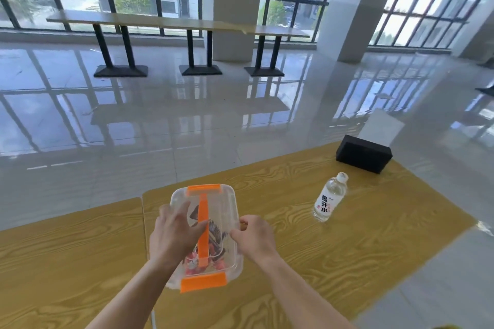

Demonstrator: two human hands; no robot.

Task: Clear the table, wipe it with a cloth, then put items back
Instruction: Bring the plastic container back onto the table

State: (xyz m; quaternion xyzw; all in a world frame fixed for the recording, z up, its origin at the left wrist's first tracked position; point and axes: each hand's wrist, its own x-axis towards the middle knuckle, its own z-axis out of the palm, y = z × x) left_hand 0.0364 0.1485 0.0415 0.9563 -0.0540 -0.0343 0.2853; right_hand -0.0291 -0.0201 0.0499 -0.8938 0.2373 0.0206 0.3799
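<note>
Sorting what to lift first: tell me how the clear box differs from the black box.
The clear box is see-through with orange clips and handle, showing its contents; the black box is opaque and plain. The clear box sits close, both hands at it, left hand on the lid, right hand at its side; the black box stands untouched at the far edge. Both rest on the wooden table.

A lidded box sits on the tabletop right in front of me, near its left end, with packets inside it. My left hand rests on the lid's left side and my right hand touches its right edge. To the right of the box, well apart, a bottle stands on the tabletop. Behind the bottle, at the far right corner, lies a block. A second tabletop adjoins on my left. Far behind, across the floor, a long bench runs along the windows.
</note>
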